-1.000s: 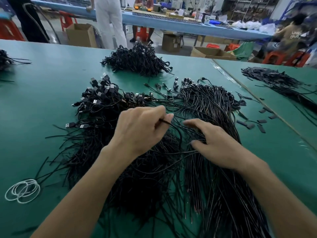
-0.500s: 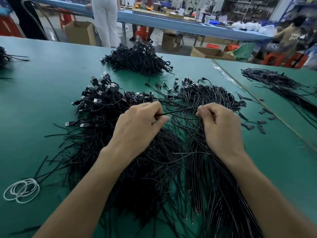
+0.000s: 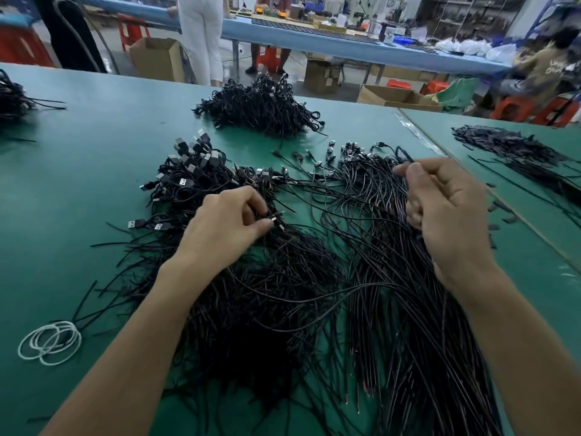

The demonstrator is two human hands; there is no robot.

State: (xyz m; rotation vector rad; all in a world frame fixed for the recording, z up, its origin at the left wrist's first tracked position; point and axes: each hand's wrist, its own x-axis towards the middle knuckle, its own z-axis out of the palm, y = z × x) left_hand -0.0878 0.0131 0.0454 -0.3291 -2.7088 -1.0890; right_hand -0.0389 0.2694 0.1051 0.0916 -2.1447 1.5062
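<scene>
A wide spread of thin black cables [image 3: 283,294] covers the green table [image 3: 94,158] in front of me, with USB plugs [image 3: 191,162] bunched at its far left. My left hand [image 3: 229,228] pinches a cable's plug end between thumb and fingers over the left part of the pile. My right hand [image 3: 446,209] is raised over the right bundle [image 3: 418,341], fingers curled, pinching a thin black cable near its connector.
A tangled heap of black cables [image 3: 261,108] lies further back. White loops of tie [image 3: 50,341] sit at the near left. More cables [image 3: 515,152] lie on the adjoining table at right. Small black pieces [image 3: 500,212] dot the seam. People and cardboard boxes stand beyond.
My right hand has lifted and moved right and away, drawing a cable out. My left hand has shifted slightly left and down onto the pile, now pinching a plug end.
</scene>
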